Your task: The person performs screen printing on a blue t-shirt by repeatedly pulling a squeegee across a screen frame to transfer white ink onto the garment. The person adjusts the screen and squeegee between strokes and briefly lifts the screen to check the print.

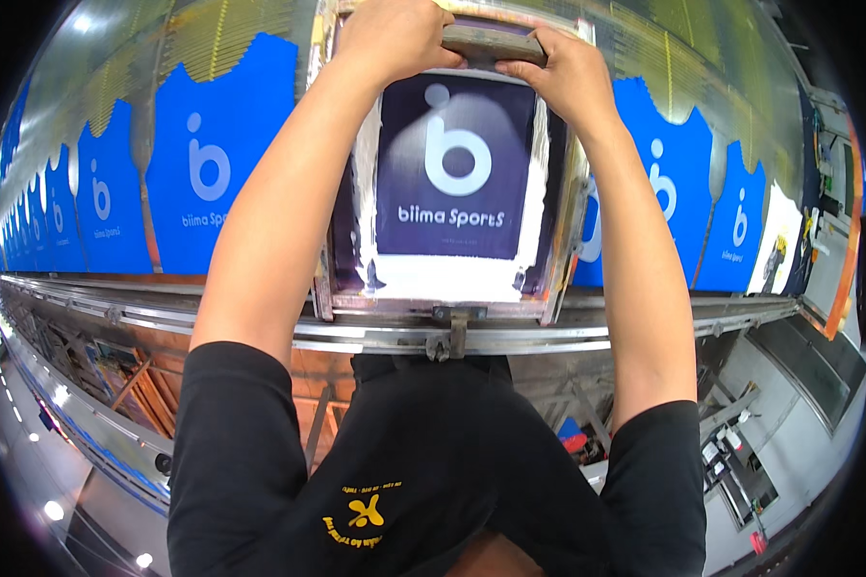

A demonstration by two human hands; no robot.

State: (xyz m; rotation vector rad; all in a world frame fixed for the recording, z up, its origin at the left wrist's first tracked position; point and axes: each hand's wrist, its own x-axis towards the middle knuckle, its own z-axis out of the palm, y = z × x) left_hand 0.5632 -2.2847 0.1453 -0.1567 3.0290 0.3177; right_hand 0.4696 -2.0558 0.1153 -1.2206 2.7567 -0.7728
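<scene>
My left hand (415,38) and my right hand (561,67) grip a long-handled squeegee (491,43) at its two ends, across the far part of a screen printing frame (575,231). The squeegee rests on the screen at the top of a dark printed panel (505,173) that shows a pale logo and lettering. White ink (443,274) lies along the near part of the screen and in streaks up both sides. The frame stands on a long table, against a metal rail (375,337) at its near edge.
Rows of blue cut fabric pieces (188,115) with white logos lie on the long table (212,43) to left and right (669,144). An orange-edged board (847,298) is at the far right. Wooden boards and metal struts (144,385) show below the rail.
</scene>
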